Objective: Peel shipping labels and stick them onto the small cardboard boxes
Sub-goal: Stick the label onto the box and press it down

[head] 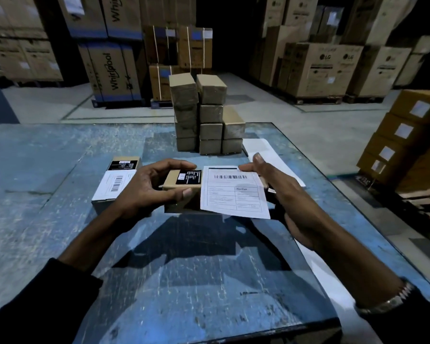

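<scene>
My left hand (144, 184) grips a small cardboard box (174, 181) with a black sticker on top, holding it just above the blue table (60, 150). My right hand (281, 184) pinches the top right edge of a white shipping label (233, 192) with a barcode, and the label lies over the right part of that box. Left of my left hand sits a box (112, 187) with a white label on its top. Behind it stands another small box (124, 163) with a black sticker.
A stack of several plain small cardboard boxes (204, 115) stands at the table's far middle. White sheets (271, 150) lie to the stack's right. Large appliance cartons (109, 70) stand on the floor behind, and labelled boxes (407, 130) are piled right of the table.
</scene>
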Action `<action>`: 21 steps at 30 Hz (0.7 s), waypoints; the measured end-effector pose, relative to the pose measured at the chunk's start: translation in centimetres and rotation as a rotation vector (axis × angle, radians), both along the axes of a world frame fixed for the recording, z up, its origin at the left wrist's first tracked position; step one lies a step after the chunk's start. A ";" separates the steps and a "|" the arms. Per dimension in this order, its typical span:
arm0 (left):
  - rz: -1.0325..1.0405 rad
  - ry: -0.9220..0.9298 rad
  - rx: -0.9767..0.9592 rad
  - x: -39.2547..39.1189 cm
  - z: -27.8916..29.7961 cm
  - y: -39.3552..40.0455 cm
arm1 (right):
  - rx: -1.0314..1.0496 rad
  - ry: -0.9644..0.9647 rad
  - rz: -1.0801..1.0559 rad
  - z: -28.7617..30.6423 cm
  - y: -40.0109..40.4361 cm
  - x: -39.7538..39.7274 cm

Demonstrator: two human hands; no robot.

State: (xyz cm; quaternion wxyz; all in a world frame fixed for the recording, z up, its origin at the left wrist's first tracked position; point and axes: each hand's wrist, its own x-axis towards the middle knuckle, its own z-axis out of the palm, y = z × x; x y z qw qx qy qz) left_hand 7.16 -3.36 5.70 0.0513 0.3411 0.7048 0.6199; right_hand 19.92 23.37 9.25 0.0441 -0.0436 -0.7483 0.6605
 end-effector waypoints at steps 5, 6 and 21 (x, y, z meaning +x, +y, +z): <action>0.053 -0.010 0.039 -0.3 0.0 -0.2 | 0.064 0.034 0.017 0.7 -0.1 -2.2; 0.063 -0.017 0.043 -0.3 0.1 -0.2 | 0.056 0.032 0.030 0.6 0.0 -2.6; 0.181 -0.198 0.031 -1.2 -0.4 0.4 | -0.011 0.042 0.101 -2.3 1.6 -7.2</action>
